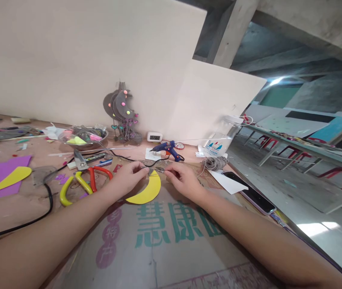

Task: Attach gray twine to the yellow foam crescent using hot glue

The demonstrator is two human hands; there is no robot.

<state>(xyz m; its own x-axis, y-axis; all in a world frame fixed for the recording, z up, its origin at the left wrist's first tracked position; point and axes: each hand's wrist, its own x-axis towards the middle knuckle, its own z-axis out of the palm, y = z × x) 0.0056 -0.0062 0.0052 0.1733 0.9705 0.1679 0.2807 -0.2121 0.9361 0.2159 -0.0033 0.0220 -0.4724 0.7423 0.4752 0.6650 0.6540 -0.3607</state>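
A yellow crescent moon cut-out (pixel 149 192) lies on the cardboard, its upper tip between my two hands. My left hand (pixel 130 176) is closed in a pinch at that tip, over a thin grey string. Just to the right, my right hand (pixel 182 178) pinches the string too, thumb against forefinger. Its fine loops between the hands are too small to make out. Beyond my right hand sits a ball of grey twine (pixel 215 163). Close behind the hands lies a blue glue gun (pixel 168 150).
Yellow-handled scissors (pixel 77 185) and red-handled pliers or scissors (pixel 99 176) lie left, near a black cable (pixel 50 200). Purple sheet (pixel 1 174), bowl of scraps (pixel 82 137), small clock (pixel 154 137), decorated grey moons (pixel 122 108), plastic tub (pixel 220 138) and phone (pixel 256 196) stand around.
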